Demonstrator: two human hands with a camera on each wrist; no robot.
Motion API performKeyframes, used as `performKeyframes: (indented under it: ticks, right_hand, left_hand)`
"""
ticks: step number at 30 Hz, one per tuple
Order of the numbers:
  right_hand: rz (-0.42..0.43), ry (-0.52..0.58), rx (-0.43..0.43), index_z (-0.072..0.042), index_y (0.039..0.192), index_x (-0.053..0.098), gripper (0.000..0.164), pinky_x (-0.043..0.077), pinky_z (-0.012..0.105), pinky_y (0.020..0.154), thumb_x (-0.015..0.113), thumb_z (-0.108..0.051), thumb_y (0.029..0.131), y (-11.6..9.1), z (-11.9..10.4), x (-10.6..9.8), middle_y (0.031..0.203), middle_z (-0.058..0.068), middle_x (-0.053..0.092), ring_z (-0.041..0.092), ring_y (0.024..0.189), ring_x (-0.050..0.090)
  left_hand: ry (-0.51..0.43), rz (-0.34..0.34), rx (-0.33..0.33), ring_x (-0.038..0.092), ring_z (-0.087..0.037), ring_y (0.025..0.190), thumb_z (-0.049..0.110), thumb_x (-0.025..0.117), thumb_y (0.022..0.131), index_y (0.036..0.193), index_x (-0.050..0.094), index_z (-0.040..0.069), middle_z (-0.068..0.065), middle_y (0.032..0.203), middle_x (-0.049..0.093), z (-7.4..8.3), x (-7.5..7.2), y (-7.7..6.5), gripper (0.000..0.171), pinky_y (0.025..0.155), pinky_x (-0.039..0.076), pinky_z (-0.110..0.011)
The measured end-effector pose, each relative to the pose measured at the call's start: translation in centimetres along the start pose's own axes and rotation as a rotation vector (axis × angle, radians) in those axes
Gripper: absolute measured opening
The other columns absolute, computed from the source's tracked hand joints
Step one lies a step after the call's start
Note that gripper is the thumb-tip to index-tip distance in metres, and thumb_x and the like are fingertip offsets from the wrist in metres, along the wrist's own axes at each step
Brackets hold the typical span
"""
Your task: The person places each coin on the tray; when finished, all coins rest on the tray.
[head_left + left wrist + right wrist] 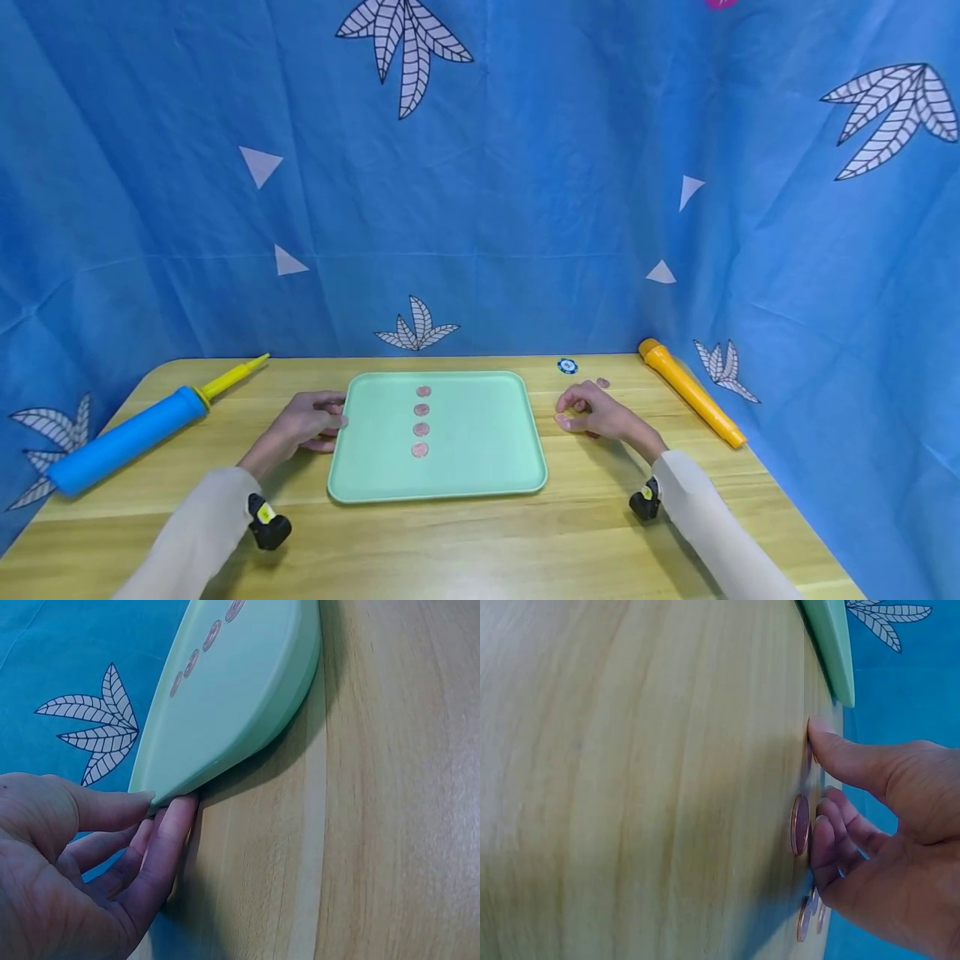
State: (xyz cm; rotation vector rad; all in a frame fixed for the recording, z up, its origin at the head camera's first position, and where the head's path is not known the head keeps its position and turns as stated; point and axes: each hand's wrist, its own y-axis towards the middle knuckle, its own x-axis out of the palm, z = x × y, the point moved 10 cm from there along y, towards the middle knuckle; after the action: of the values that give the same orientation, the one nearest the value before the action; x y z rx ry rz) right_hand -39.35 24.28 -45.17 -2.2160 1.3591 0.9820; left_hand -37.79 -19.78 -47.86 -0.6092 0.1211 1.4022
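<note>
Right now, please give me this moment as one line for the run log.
left hand: grips tray by left edge; right hand: at loose coins beside tray, pinch unclear; four coins: in line on tray

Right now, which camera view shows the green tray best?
The head view: it shows the whole green tray from above, rim all round, with four copper discs in a row on it. The left wrist view shows only part, at a slant, in the left hand's grip. The right wrist view catches just a piece at the top.
</note>
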Motion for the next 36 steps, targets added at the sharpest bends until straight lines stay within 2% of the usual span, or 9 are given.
performKeyframes:
  ticks: [12,15,19,21,23,25,27,31,36]
  right_hand:
    - [-0.007,0.043,0.012,0.007,0.099,0.061,0.016,0.043,0.022,0.068,0.075,0.003,0.092,-0.2,0.3,-0.1,0.088,0.016,0.059,0.017,0.078,0.050]
    - [0.018,-0.016,0.028,0.004,0.095,0.063,0.013,0.045,0.038,0.093,0.076,0.001,0.092,-0.1,0.3,-0.4,0.084,0.012,0.063,0.014,0.074,0.053]
    - [0.050,-0.102,0.052,-0.002,0.092,0.070,0.007,0.028,0.058,0.108,0.076,-0.003,0.093,0.2,0.3,-0.8,0.080,0.006,0.068,0.013,0.060,0.056]
    - [0.050,-0.116,0.074,-0.003,0.093,0.072,0.004,0.041,0.049,0.097,0.076,-0.005,0.094,0.2,0.4,-0.9,0.080,0.004,0.070,0.013,0.053,0.055]
    - [0.040,-0.094,0.101,-0.003,0.095,0.073,0.002,0.052,0.036,0.074,0.074,-0.005,0.096,0.3,0.6,-0.8,0.080,0.005,0.071,0.014,0.049,0.054]
    - [0.027,-0.053,0.117,-0.002,0.099,0.073,0.004,0.048,0.028,0.051,0.073,-0.006,0.097,0.4,0.7,-0.6,0.079,0.008,0.071,0.015,0.047,0.053]
    - [0.022,-0.006,0.135,-0.002,0.101,0.071,0.005,0.045,0.027,0.042,0.072,-0.006,0.098,0.4,0.8,-0.5,0.078,0.010,0.071,0.016,0.046,0.050]
    - [0.048,0.053,0.157,-0.001,0.100,0.070,0.008,0.044,0.025,0.043,0.073,-0.008,0.098,0.5,0.8,-0.5,0.079,0.013,0.073,0.017,0.052,0.055]
    - [0.105,0.071,0.130,0.004,0.100,0.073,0.006,0.058,0.024,0.065,0.074,0.003,0.093,1.0,0.0,-0.5,0.091,0.015,0.076,0.018,0.079,0.071]
  left_hand:
    - [-0.009,-0.005,0.027,0.069,-0.020,0.090,0.003,0.064,0.101,0.155,0.043,-0.005,-0.021,0.124,0.059,0.3,0.0,0.1,0.059,0.067,0.066,-0.033]
    - [-0.008,-0.005,0.022,0.070,-0.020,0.089,0.003,0.064,0.100,0.156,0.043,-0.005,-0.021,0.122,0.059,0.3,0.1,0.2,0.060,0.067,0.066,-0.033]
    - [-0.007,-0.005,0.016,0.070,-0.021,0.090,0.003,0.063,0.101,0.156,0.043,-0.005,-0.021,0.122,0.059,0.4,0.1,0.1,0.059,0.067,0.066,-0.033]
    - [-0.007,-0.007,0.018,0.070,-0.021,0.090,0.002,0.063,0.100,0.156,0.042,-0.005,-0.021,0.123,0.059,0.5,0.1,0.0,0.059,0.067,0.066,-0.033]
    - [-0.009,-0.009,0.021,0.070,-0.021,0.090,0.002,0.063,0.100,0.156,0.042,-0.006,-0.022,0.124,0.059,0.6,0.1,-0.1,0.060,0.067,0.066,-0.033]
    - [-0.010,-0.010,0.022,0.070,-0.020,0.090,0.002,0.063,0.100,0.155,0.042,-0.006,-0.022,0.124,0.059,0.6,0.1,-0.2,0.060,0.067,0.066,-0.033]
    - [-0.013,-0.009,0.021,0.070,-0.020,0.090,0.002,0.063,0.100,0.155,0.042,-0.006,-0.023,0.124,0.059,0.6,0.1,-0.2,0.060,0.068,0.066,-0.033]
    - [-0.015,-0.008,0.021,0.071,-0.020,0.091,0.002,0.063,0.100,0.155,0.042,-0.006,-0.023,0.125,0.059,0.5,0.0,-0.2,0.059,0.068,0.066,-0.034]
    - [-0.013,-0.004,0.015,0.070,-0.021,0.091,0.003,0.063,0.101,0.156,0.043,-0.005,-0.021,0.122,0.060,0.3,0.0,0.0,0.059,0.068,0.066,-0.034]
